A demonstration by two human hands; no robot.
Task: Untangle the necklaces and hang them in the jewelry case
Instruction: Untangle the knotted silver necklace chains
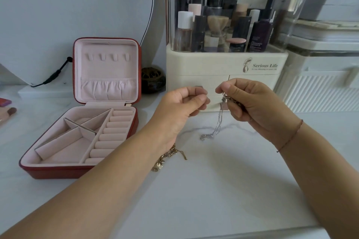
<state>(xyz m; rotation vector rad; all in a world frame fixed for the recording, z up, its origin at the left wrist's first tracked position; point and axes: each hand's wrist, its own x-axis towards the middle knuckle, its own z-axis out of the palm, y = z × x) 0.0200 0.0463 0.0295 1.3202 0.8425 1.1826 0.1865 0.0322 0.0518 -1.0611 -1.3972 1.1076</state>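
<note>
Now right hand point(250, 103) pinches silver necklace point(217, 124), left hand point(180, 108) unclear, second gold necklace point(167, 156) below.

Jewelry case point(54, 171): on the table point(213, 190), left of the left hand point(180, 106), lid upright behind its tray.
Hanging necklace point(218, 122): from the right hand point(250, 103) down to the table, between both hands.
Heaped necklace point(167, 156): on the table, under the left wrist.
Organizer point(213, 66): behind both hands.
Pot point(152, 80): behind the left hand, between case and organizer.
</note>
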